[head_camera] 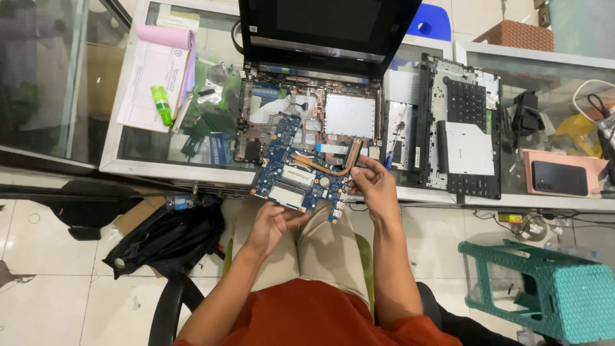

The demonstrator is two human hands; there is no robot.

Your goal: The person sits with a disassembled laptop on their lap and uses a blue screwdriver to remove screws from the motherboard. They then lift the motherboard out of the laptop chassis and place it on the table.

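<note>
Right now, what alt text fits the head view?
Both hands, left and right, hold a blue motherboard over the person's lap, before an opened laptop on a glass counter. A keyboard panel lies to its right.

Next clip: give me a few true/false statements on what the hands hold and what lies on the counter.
1. Both hands hold the blue circuit board. True: left hand, right hand.
2. The laptop base is closed up. False: it lies open, insides showing.
3. A green marker lies on the pink paper pad. True.
4. The phone lies left of the laptop. False: far right, on a pink case.
</note>
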